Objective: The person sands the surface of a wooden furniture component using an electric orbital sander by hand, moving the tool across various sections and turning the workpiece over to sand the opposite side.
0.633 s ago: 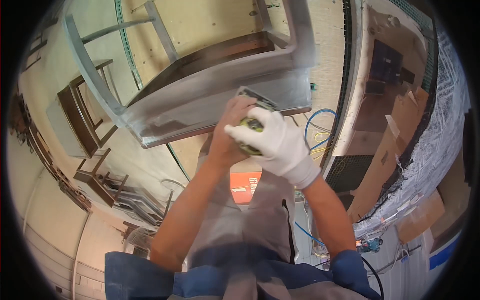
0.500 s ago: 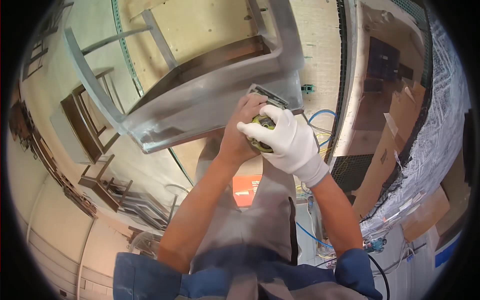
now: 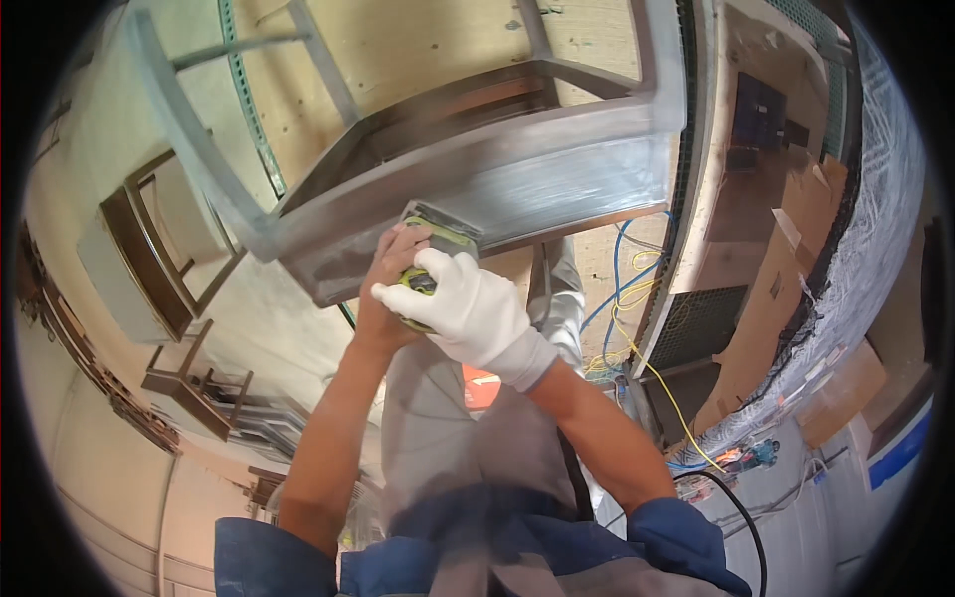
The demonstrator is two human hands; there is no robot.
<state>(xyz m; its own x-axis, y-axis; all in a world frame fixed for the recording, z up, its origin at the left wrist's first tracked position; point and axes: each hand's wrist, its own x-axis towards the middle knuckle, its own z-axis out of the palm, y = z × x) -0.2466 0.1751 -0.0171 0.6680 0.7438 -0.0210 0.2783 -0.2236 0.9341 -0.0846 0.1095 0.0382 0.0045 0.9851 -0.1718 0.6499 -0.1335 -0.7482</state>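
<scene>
A green sander (image 3: 453,237), just left of the frame's centre, lies against a grey wooden furniture piece (image 3: 572,187) spanning the upper middle. The bare left hand (image 3: 390,264) and white-gloved right hand (image 3: 476,313) curl closed around it. A yellow cable (image 3: 665,386) trails right of centre.

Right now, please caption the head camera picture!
Bare left hand and gloved right hand grip a green sander against furniture.

Left hand (image 3: 382,284): bare, fingers (image 3: 406,237) bent, closed in a grip
Right hand (image 3: 477,313): white-gloved, curled in a grip, just beside the other
Left forearm (image 3: 336,423): bare, leaning slightly inward
Right forearm (image 3: 600,430): bare, slanting more strongly inward
</scene>
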